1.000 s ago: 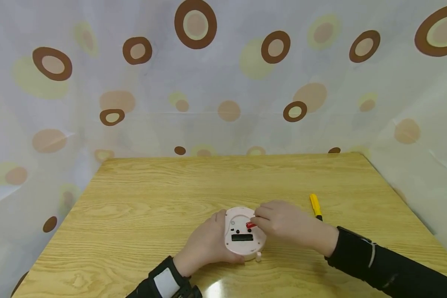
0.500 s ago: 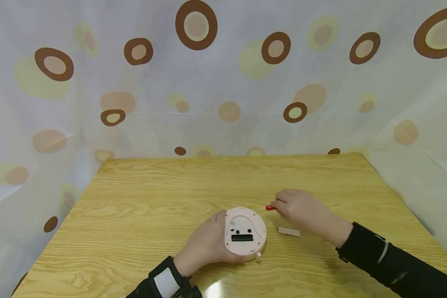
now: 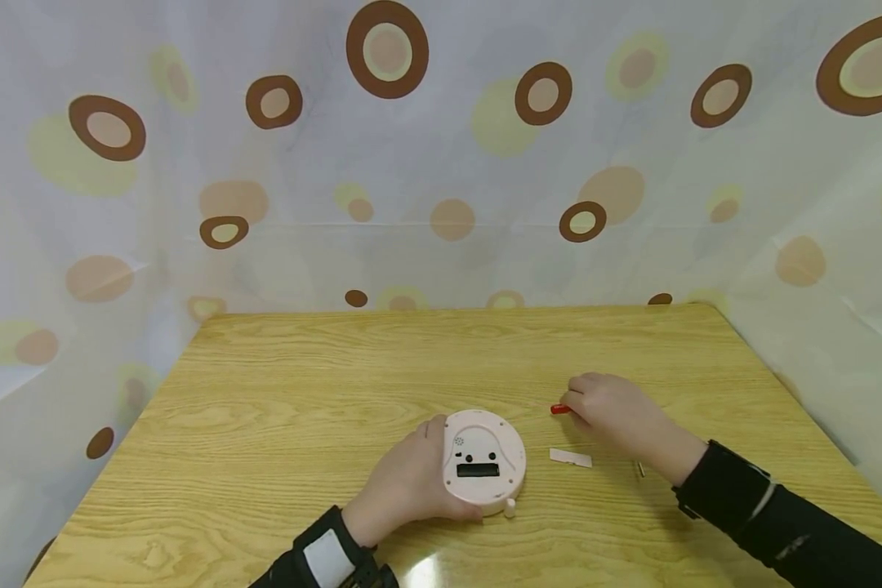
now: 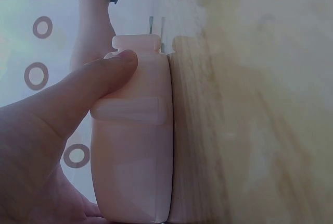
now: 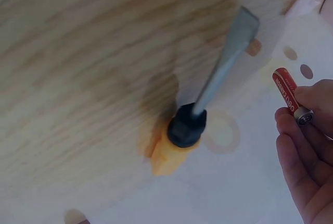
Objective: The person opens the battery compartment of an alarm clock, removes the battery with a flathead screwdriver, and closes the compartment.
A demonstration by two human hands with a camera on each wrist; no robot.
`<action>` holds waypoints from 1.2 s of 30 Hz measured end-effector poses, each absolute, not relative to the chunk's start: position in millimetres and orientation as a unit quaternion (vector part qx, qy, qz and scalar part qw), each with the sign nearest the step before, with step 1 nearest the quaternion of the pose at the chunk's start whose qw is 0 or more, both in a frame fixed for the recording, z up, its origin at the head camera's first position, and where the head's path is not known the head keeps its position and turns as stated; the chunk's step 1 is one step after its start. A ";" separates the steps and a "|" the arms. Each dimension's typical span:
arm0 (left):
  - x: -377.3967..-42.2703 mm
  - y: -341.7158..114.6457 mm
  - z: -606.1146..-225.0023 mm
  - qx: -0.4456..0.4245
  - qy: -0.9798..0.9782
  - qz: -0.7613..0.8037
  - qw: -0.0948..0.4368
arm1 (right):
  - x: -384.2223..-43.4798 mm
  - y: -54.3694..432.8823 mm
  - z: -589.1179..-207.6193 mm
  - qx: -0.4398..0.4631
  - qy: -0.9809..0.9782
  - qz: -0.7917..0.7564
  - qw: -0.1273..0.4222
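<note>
The round pink device (image 3: 485, 487) lies on the counter (image 3: 301, 392) with its slotted face up, about midway between the left and right edges, well apart from the far edge. The left hand (image 3: 415, 474) grips its left side, fingers and thumb curled around the wall.

From my remote seat, I judge that the opening is done: the slot (image 3: 478, 470) is uncovered, and the small pale strip (image 3: 571, 457), which I take for its cover, lies apart, between the device and the right edge. What is left, as I see it, is the closing, because this strip is not on. The red battery (image 5: 285, 88) is also outside of the device.

As for the container, the slot looks dark and I see nothing red in it, but it is too small for me to say if it is fully empty.

The right hand (image 3: 613, 412) pinches the battery between thumb and fingers, farther toward the far edge than the strip. Near its wrist lies the yellow screwdriver (image 5: 185, 125), held by neither hand.
</note>
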State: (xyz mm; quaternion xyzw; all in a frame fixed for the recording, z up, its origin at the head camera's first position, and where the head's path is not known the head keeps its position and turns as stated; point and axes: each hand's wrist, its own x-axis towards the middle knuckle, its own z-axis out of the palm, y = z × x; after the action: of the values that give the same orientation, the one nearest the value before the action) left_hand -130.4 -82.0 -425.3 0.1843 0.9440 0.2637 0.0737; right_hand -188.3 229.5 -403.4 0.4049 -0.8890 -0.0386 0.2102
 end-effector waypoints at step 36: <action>-133.4 -80.8 -426.3 0.190 0.944 0.262 0.062 | -181.1 235.8 -417.1 0.278 -0.949 -0.047 0.140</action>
State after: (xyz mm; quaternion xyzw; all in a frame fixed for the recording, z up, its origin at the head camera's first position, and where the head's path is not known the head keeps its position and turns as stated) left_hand -133.4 -80.8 -426.3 0.1896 0.9441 0.2623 0.0622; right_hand -181.1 235.8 -417.1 0.2784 -0.9491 -0.0468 0.1399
